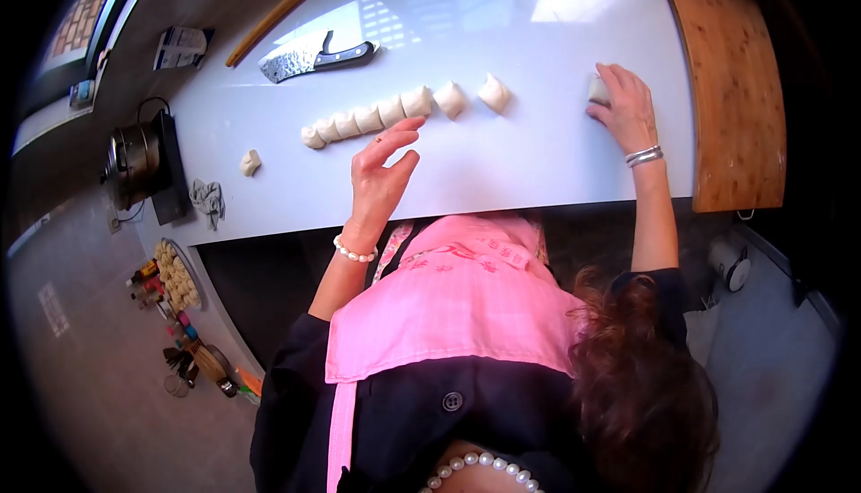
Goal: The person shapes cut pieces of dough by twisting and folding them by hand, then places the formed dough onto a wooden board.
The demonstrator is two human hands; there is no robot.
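A row of cut dough pieces (368, 118) lies across the white counter, side by side. Two more pieces, a near one (449, 99) and a farther one (494, 93), sit apart at its right end. My left hand (381, 175) is in front of the row, fingers stretched and thumb apart, with nothing in it; its fingertips overlap the row's lower edge in this view. Over on the right, my right hand (628, 103) curls its fingers around a piece of dough (598, 90) close over the counter. One small dough piece (250, 163) lies alone at the left.
Behind the row lies a cleaver (314, 57) with a black handle. A long wooden stick (287, 9) rests at the back. At the left are a pot (134, 161) and a grey cloth (207, 202). A wooden board (731, 90) borders the counter's right side.
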